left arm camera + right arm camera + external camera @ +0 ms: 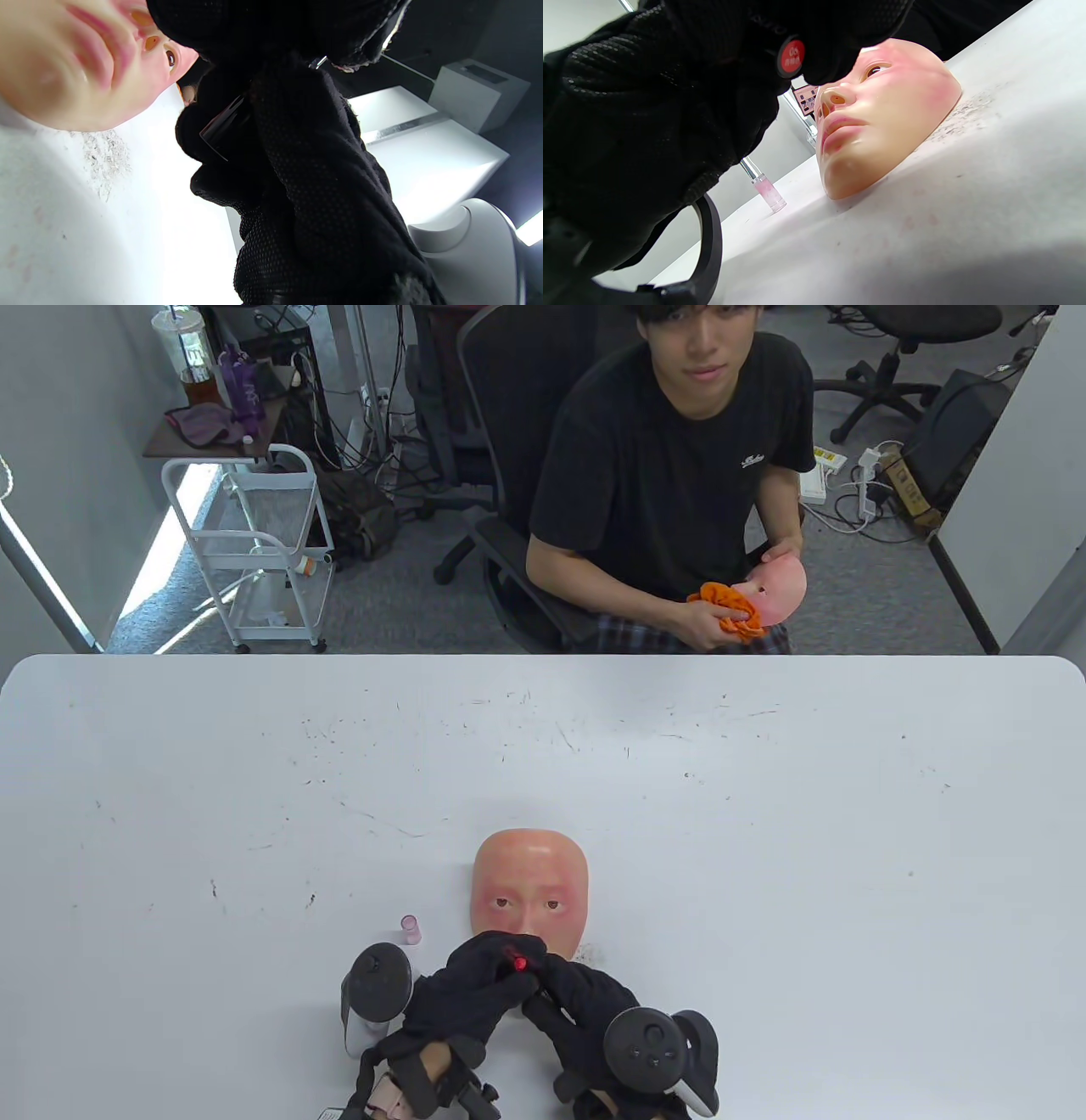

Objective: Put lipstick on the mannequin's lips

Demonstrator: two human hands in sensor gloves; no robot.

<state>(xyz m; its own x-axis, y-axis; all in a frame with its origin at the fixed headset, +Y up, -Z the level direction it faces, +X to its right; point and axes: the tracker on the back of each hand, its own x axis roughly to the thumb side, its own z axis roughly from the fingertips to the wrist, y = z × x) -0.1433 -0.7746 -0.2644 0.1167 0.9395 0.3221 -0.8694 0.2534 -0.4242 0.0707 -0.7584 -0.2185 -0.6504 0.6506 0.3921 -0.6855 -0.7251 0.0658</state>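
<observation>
Holding a black lipstick tube with a red round end label (791, 57) between both black-gloved hands, left (462, 997) and right (577, 993), fingers curled round it | poised over the flesh-pink mannequin face mask (530, 891) lying face-up on the white table (764, 814), probably to reach its lips (838, 131) | small pink clear cap (411, 930) stands beside.

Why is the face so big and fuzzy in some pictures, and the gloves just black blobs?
Left wrist view: the mask sits very near the lens, so it looks huge and soft, and the table glares white. Right wrist view: the dark glove loses detail, while the mask's lips stay fairly sharp. Table view: even light, straight edges bend.
</observation>
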